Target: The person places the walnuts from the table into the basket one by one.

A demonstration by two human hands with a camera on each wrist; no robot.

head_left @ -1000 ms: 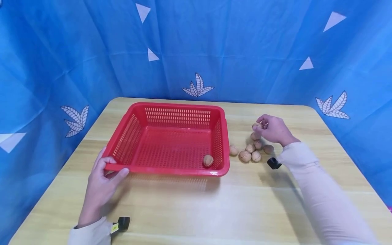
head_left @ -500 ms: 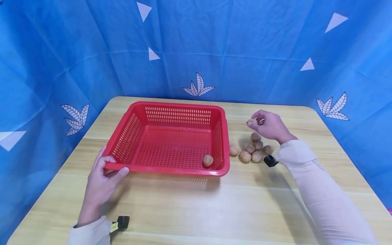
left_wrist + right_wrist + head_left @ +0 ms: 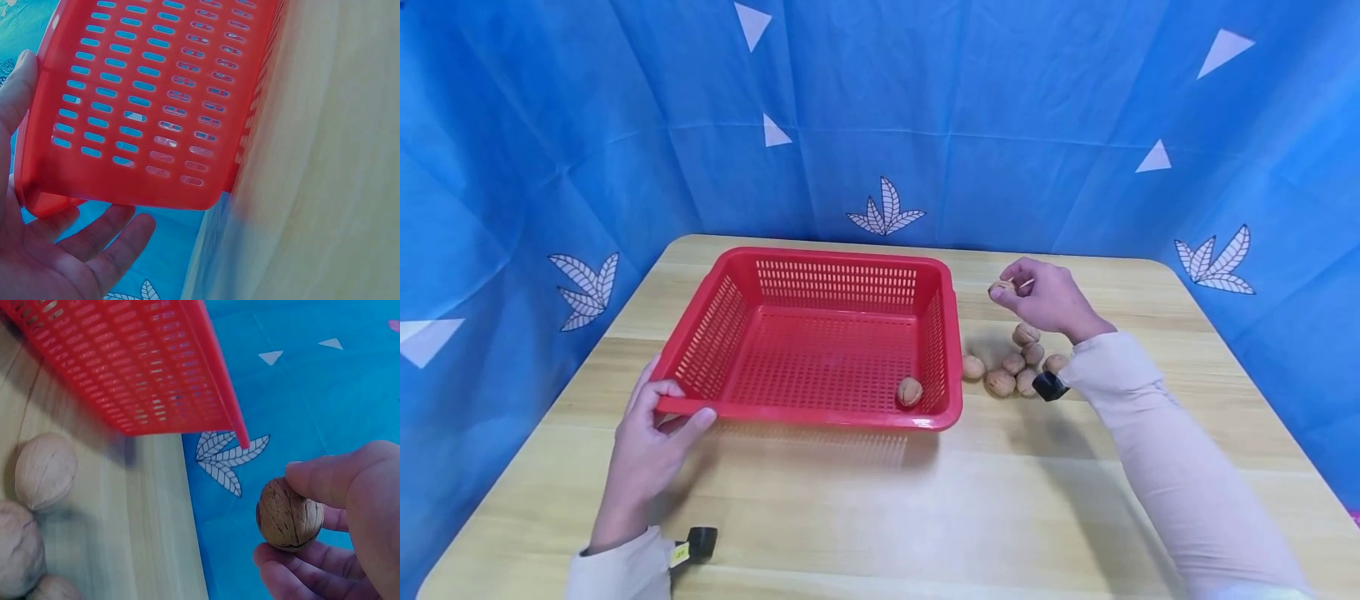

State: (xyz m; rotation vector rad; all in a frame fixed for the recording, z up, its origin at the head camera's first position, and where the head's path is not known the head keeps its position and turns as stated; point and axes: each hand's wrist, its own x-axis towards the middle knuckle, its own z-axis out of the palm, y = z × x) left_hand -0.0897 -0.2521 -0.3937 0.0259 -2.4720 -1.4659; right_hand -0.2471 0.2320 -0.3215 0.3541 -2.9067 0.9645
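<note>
A red plastic basket (image 3: 820, 417) with slotted walls stands on the table, one walnut (image 3: 909, 392) lying in its near right corner. At the basket's near left corner my left hand (image 3: 651, 446) grips the rim, thumb over the edge and fingers beneath and beside it, as the left wrist view also shows. My right hand (image 3: 1048, 298) pinches another walnut (image 3: 289, 514) between thumb and fingers, held above the table to the right of the basket and apart from it. Below that hand lies a loose group of several walnuts (image 3: 1000, 382), partly hidden by the wrist camera.
The pale wooden table (image 3: 865, 517) carries everything. A blue patterned curtain (image 3: 880, 108) hangs behind it and at both sides. Black wrist cameras stick out from both cuffs, the right camera (image 3: 1049, 386) close over the loose walnuts.
My right hand has lifted the walnut off the group and moved it left and slightly away, nearer to the basket. My left hand and the basket have not visibly moved.
</note>
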